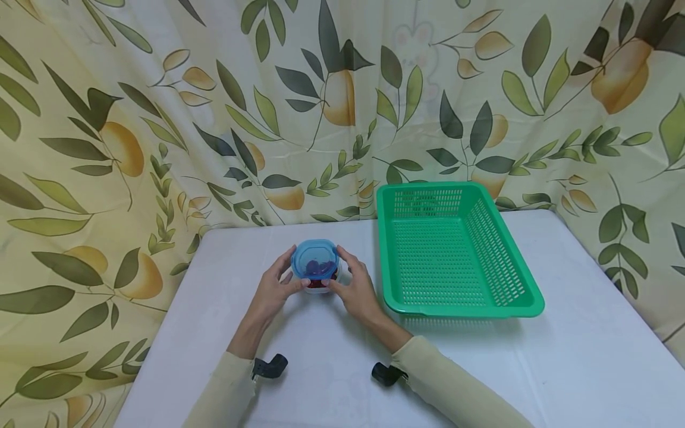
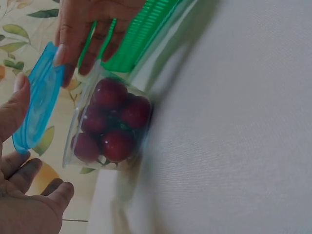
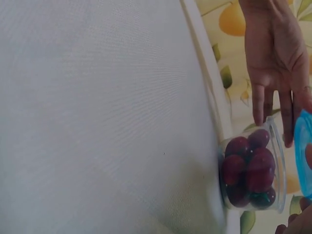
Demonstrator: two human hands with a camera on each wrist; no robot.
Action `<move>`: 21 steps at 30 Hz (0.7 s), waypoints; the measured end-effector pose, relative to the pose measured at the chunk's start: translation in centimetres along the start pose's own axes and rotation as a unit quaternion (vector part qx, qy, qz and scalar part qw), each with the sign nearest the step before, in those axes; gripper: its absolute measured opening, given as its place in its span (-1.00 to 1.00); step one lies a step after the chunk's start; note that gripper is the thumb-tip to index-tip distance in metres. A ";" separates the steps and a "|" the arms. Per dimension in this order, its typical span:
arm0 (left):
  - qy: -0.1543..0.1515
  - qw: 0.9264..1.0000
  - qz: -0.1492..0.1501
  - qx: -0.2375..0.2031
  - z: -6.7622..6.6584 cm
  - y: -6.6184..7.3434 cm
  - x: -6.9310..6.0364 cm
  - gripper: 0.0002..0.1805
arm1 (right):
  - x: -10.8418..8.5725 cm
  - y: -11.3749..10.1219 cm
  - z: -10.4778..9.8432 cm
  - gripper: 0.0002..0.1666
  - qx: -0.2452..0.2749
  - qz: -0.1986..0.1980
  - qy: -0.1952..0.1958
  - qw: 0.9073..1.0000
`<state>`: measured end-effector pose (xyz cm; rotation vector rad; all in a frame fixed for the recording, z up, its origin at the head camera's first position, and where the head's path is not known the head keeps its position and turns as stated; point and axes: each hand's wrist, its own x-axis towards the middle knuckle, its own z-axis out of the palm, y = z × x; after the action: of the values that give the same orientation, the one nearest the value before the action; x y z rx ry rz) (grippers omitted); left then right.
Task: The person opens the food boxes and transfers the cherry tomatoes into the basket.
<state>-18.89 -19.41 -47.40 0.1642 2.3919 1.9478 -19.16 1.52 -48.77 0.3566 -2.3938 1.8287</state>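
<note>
A blue oval lid (image 1: 314, 255) is held between my two hands, a little above a clear plastic tub (image 2: 141, 158). Inside the tub are several dark red round fruits (image 2: 117, 145) with bits of green stem, resembling cherry tomatoes. My left hand (image 1: 271, 292) pinches the lid's left side between thumb and fingers. On its right side my right hand (image 1: 356, 290) pinches it likewise. Both wrist views show a gap between lid (image 3: 303, 161) and tub rim, and the tub standing upright on the table. From the head view, the lid hides most of the tub.
A green perforated plastic basket (image 1: 462, 310) stands on the white-covered table (image 1: 332, 380), right of my hands. Behind the table hangs a curtain (image 1: 342, 172) printed with leaves and fruit. A black wrist camera (image 1: 270, 367) sits at my left cuff, another (image 1: 387, 374) at my right.
</note>
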 end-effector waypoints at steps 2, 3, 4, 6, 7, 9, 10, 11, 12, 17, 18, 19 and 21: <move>0.005 1.000 0.011 0.007 -0.1 -0.4 0.2 -0.07 | 0.2 0.1 0.1 -0.16 -0.001 -0.003 0.014 1.000; 0.009 1.000 0.014 0.010 -0.1 -0.4 0.3 -0.08 | 0.4 0.0 0.1 -0.19 0.004 -0.006 0.021 1.000; 0.012 1.000 0.015 0.012 -0.1 -0.3 0.4 -0.08 | 0.5 0.0 0.1 -0.23 0.010 -0.007 0.028 1.000; 0.017 0.999 0.025 0.013 0.0 -0.2 0.5 -0.08 | 0.7 -0.1 0.2 -0.29 0.028 -0.007 0.040 0.999; 0.020 0.999 0.031 0.009 0.1 -0.1 0.5 -0.08 | 0.8 -0.2 0.2 -0.33 0.037 -0.006 0.045 0.998; 0.028 0.999 0.042 -0.001 0.2 0.1 0.6 -0.09 | 1.1 -0.4 0.3 -0.37 0.055 -0.004 0.053 0.997; 0.032 0.998 0.048 -0.004 0.3 0.2 0.7 -0.10 | 1.2 -0.4 0.4 -0.40 0.065 0.001 0.057 0.996; 0.037 0.998 0.053 -0.007 0.4 0.4 0.7 -0.13 | 1.3 -0.5 0.5 -0.42 0.076 0.006 0.060 0.995; 0.043 0.997 0.056 -0.010 0.5 0.5 0.8 -0.16 | 1.4 -0.6 0.5 -0.44 0.088 0.011 0.064 0.994; 0.094 0.994 0.063 -0.001 0.9 0.9 1.0 -0.42 | 1.9 -0.9 0.9 -0.54 0.119 0.029 0.100 0.987; 0.108 0.992 0.066 -0.002 0.9 1.0 1.1 -0.48 | 2.0 -0.9 1.0 -0.57 0.115 0.031 0.110 0.987; 0.121 0.990 0.070 -0.005 1.0 1.0 1.2 -0.53 | 2.1 -1.0 1.0 -0.62 0.109 0.033 0.120 0.986; 0.144 0.987 0.072 -0.013 1.1 1.1 1.4 -0.63 | 2.3 -1.1 1.2 -0.68 0.095 0.041 0.136 0.985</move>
<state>-20.15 -18.00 -46.53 0.0588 2.5919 2.2023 -21.03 -0.15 -47.49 0.0201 -2.0881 1.9994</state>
